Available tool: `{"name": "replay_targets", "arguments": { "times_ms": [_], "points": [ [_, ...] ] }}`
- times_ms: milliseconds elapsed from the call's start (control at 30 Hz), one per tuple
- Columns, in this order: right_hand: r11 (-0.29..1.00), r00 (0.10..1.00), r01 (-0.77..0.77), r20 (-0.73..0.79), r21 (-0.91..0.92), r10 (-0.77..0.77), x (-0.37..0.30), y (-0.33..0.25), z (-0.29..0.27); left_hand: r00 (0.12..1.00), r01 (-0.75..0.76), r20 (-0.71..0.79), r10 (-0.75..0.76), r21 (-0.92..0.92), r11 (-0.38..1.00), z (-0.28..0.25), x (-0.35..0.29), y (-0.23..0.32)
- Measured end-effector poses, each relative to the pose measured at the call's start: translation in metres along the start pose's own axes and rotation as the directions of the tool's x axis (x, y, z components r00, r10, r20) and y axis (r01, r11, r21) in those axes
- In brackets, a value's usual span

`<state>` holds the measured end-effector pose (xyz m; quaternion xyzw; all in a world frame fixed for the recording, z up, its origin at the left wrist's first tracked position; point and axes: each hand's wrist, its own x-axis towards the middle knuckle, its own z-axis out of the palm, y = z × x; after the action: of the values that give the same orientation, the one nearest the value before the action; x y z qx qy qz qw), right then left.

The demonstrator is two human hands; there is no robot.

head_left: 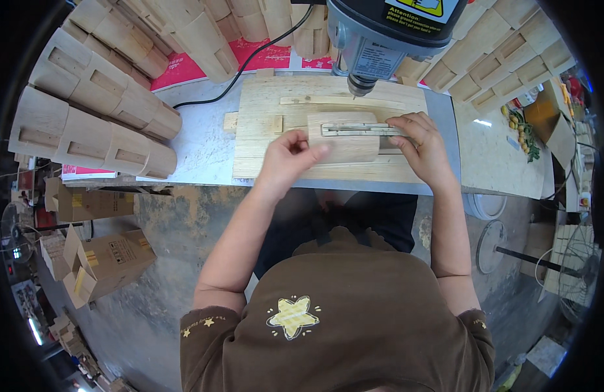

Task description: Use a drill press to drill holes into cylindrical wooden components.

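Note:
A pale wooden block with a gently curved top lies on a wooden board beneath the drill press. On top of the block rests a narrow, light strip with long slots, jutting past its right edge. My right hand pinches the right end of this strip between thumb and fingers. At the block's left end is my left hand, its fingers curled against the edge and its thumb, slightly blurred, over the near left corner. The drill's tip points down behind the strip.
Stacked wooden pieces with rectangular recesses stand at left, along the back and at right. A black cable crosses the back left. Wood strips lie on the board. Open cardboard boxes sit on the floor at left.

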<state>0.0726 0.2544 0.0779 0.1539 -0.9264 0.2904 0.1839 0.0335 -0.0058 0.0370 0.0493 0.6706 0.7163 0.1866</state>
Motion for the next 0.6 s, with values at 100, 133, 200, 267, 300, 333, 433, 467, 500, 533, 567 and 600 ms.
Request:
{"name": "replay_targets", "arguments": {
  "times_ms": [100,133,200,267,300,333,433,467,500,533,567,600],
  "points": [
    [0.997,0.999,-0.013,-0.049,-0.078,0.009,-0.006,0.003,-0.001,0.977,-0.209,0.034,0.208,0.286,0.935,0.012,-0.01,-0.007],
    [0.997,0.999,-0.014,-0.048,-0.078,0.01,-0.006,0.004,0.0,0.908,-0.4,0.101,0.408,0.504,0.766,0.013,-0.011,-0.008],
    [0.996,0.995,-0.022,-0.095,-0.089,0.014,-0.005,0.004,0.001,0.847,-0.457,0.134,0.515,0.676,0.578,0.008,-0.01,-0.024],
    [0.996,0.995,-0.019,-0.104,-0.086,0.01,-0.008,0.006,0.003,0.812,-0.473,0.175,0.556,0.756,0.453,0.006,-0.01,-0.034],
    [0.996,0.993,-0.019,-0.114,-0.086,0.009,-0.009,0.007,0.004,0.813,-0.47,0.171,0.557,0.758,0.452,0.005,-0.007,-0.037],
    [0.996,0.994,-0.015,-0.113,-0.084,0.006,-0.007,0.009,0.004,0.792,-0.471,0.162,0.589,0.775,0.42,0.006,-0.001,-0.038],
    [0.994,0.99,-0.037,-0.139,-0.104,0.022,0.004,0.013,0.006,0.765,-0.456,0.127,0.631,0.799,0.392,0.007,0.016,-0.04],
    [0.993,0.987,-0.066,-0.156,-0.102,0.05,0.009,0.016,0.009,0.761,-0.443,0.104,0.64,0.804,0.396,0.006,0.023,-0.04],
    [0.991,0.982,-0.095,-0.172,-0.099,0.077,0.013,0.019,0.012,0.758,-0.444,0.103,0.644,0.804,0.395,0.005,0.029,-0.039],
    [0.991,0.982,-0.092,-0.174,-0.102,0.074,0.016,0.021,0.015,0.778,-0.423,0.098,0.62,0.811,0.403,0.002,0.035,-0.037],
    [0.992,0.98,-0.092,-0.187,-0.089,0.074,0.02,0.022,0.018,0.798,-0.402,0.093,0.595,0.818,0.411,-0.001,0.039,-0.036],
    [0.993,0.977,-0.091,-0.201,-0.076,0.074,0.022,0.022,0.02,0.796,-0.403,0.093,0.598,0.818,0.411,-0.003,0.04,-0.037]
  ]
}}
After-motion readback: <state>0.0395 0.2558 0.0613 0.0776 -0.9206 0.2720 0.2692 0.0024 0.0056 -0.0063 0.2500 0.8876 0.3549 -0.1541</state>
